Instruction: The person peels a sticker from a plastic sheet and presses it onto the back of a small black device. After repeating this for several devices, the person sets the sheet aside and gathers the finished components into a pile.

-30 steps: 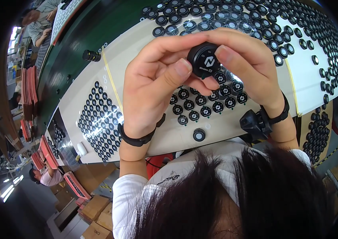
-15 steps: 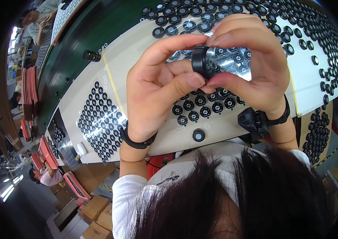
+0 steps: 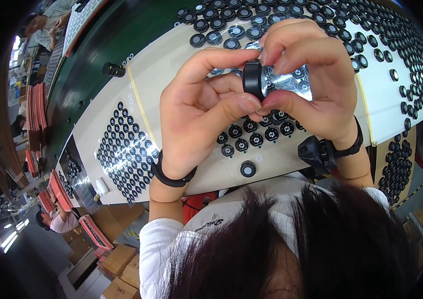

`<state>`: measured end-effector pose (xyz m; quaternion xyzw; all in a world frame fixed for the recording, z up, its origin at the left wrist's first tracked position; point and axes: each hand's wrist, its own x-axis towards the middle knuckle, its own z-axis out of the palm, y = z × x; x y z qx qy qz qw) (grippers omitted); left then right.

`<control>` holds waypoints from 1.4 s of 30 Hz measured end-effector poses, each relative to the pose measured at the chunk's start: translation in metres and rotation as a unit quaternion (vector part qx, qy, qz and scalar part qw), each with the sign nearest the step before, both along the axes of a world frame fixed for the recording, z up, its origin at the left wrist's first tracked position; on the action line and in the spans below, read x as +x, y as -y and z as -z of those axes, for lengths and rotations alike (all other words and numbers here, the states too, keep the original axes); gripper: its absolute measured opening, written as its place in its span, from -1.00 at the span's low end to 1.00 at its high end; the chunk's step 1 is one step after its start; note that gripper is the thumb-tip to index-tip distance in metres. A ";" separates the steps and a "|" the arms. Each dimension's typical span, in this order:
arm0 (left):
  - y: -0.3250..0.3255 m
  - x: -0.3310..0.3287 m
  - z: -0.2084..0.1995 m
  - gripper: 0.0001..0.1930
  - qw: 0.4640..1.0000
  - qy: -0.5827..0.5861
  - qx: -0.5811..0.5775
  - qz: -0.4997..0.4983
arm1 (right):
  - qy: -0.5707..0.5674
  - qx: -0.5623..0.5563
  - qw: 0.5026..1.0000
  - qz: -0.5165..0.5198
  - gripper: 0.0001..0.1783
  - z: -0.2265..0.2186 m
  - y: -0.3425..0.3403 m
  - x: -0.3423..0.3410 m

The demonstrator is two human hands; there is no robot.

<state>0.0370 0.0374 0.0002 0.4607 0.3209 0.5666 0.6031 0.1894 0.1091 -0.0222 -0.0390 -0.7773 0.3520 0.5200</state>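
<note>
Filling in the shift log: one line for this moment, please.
left hand: pinches black round cap | right hand: pinches same cap | cap edge-on | below: white board of caps

Brown cardboard boxes are stacked on the floor, below and left of the long white worktable. Flat red packages stand on edge just off the table's lower-left corner, and a second row of them runs along its left side.

Small round black cap, disc-shaped, turned edge-on and upright, pinched between fingertips of both hands, raised above rows of similar black caps on white sheet.
</note>
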 end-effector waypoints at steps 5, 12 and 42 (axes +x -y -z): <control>0.002 -0.002 0.002 -0.63 1.000 -0.021 0.002 0.017 | 0.002 -0.019 1.000 -0.016 -0.60 0.001 0.001 -0.001; 0.002 0.000 0.003 -0.65 0.999 -0.038 -0.012 0.004 | 0.019 -0.045 0.998 -0.035 -0.60 0.005 0.000 -0.001; 0.003 0.004 0.006 -0.66 0.999 -0.047 0.011 -0.004 | 0.058 -0.012 0.998 0.022 -0.57 0.001 0.005 0.002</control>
